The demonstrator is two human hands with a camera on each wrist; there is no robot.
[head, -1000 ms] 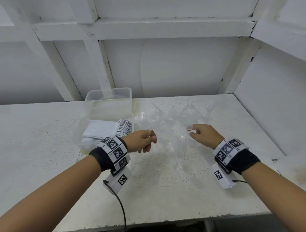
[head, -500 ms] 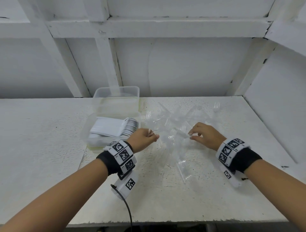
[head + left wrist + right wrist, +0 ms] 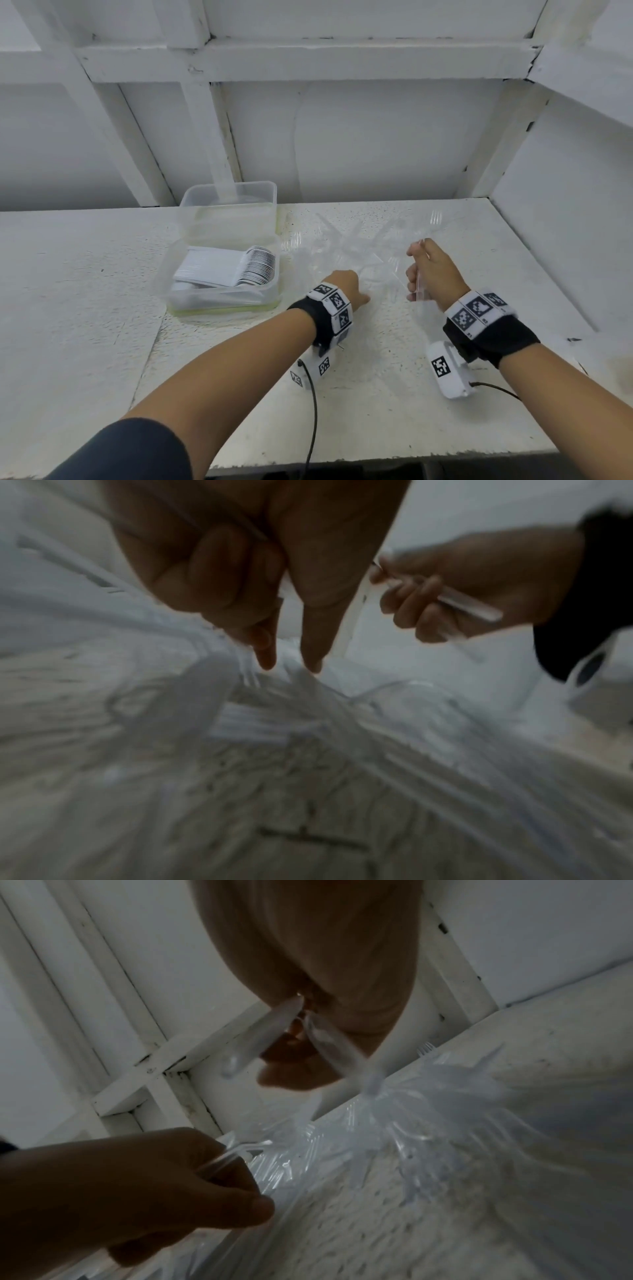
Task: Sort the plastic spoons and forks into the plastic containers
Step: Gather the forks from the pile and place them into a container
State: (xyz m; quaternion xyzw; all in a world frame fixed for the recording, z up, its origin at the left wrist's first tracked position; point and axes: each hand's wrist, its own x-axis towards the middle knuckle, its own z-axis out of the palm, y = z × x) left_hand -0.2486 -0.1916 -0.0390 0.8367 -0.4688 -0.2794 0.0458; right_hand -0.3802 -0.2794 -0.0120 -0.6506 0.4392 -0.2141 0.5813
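Nearest the person, the left hand reaches down into the near edge of the heap of clear cutlery on the counter; in the left wrist view its forefinger and thumb point straight down with their tips close together at a strand of the pile, the other fingers curled back, and in the right wrist view clear pieces seem already pinched in it, so I judge it is plucking another piece of one kind out of the tangle; whether these are forks or spoons I cannot tell, the plastic being see-through and blurred. Just to the right of that hand and raised a little off the counter, the right hand is closed round a small bundle of clear handles, held upright with their ends sticking out above and below the fist; gathering several before carrying them probably saves trips to the boxes. The loose heap spreads from between the two hands away beyond their fingertips, tines showing at its far edge, so much is left to sort. Off to the left of the left hand, and a little beyond it, stands the near container, holding a neat row of white spoons stacked on edge so that they nest and take little room; directly behind it, farther still, touching it or nearly so, the far container looks empty, presumably kept for the other kind.
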